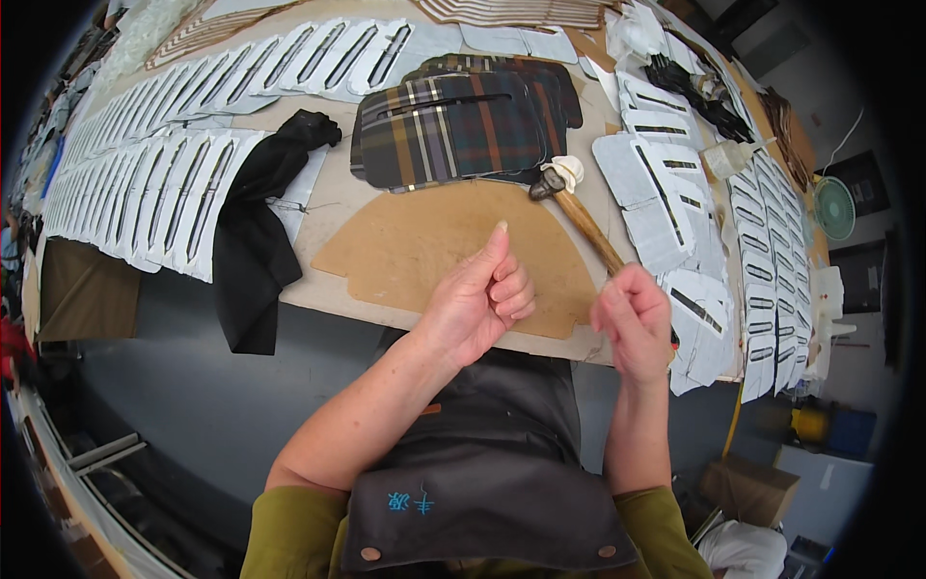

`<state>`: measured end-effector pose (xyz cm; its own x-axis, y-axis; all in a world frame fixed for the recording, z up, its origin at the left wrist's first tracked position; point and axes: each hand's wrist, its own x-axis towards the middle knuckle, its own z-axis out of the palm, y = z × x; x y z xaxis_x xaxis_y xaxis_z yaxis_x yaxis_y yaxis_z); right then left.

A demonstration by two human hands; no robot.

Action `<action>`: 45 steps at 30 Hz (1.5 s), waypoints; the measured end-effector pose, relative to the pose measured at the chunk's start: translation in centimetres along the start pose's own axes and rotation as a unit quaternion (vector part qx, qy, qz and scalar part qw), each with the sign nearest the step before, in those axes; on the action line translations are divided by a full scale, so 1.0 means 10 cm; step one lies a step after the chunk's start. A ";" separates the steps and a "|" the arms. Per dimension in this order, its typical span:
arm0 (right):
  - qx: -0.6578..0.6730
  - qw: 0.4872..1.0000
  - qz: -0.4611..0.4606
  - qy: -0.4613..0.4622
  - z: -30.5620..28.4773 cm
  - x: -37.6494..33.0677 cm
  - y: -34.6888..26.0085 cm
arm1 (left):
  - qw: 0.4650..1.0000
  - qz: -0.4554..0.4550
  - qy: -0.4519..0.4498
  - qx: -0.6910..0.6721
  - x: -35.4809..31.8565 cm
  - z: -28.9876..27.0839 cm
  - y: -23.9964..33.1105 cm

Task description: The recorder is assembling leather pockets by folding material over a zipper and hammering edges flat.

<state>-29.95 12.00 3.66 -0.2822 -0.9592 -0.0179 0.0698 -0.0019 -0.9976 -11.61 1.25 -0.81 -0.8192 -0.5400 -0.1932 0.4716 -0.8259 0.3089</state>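
Observation:
My left hand (pixel 487 294) is above a tan board (pixel 415 236) at the near table edge, fingers curled in and thumb stretched up. Nothing shows in it. My right hand (pixel 633 323) is closed, thumb and forefinger pinched, at the board's right; what it holds, if anything, is hidden. Behind it passes the wooden handle of a hammer (pixel 590 227), and I cannot tell whether the hand touches it. The hammer's head lies by a crumpled white scrap (pixel 564 174). Beyond the board are stacked plaid fabric panels (pixel 449 130), the top one with a dark slit.
Rows of white-backed slotted pieces (pixel 145 198) cover the table's left, with more pieces (pixel 646 198) at the right. Black cloth (pixel 260 232) hangs over the front edge. A squeeze bottle (pixel 728 159) and black gloves (pixel 699 92) sit at the right. A green fan (pixel 834 207) stands beyond.

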 end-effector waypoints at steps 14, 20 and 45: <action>-0.551 0.808 0.068 0.195 -1.59 -0.52 -0.49 | 0.975 0.084 -0.060 0.196 -0.10 -0.06 -0.01; -0.535 0.836 0.045 0.113 -1.63 -0.26 -0.44 | 0.879 0.082 -0.206 0.423 -0.15 0.05 -0.08; -0.081 0.968 -0.188 0.146 -1.45 0.71 -0.45 | 0.864 0.109 -0.094 0.483 -0.29 -0.02 0.21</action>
<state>-46.19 9.27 7.06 -0.5184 -0.7785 0.3538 -0.2353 -0.2679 -0.9343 -8.18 1.06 0.24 -0.8271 -0.5542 0.0940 0.2028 -0.1382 0.9694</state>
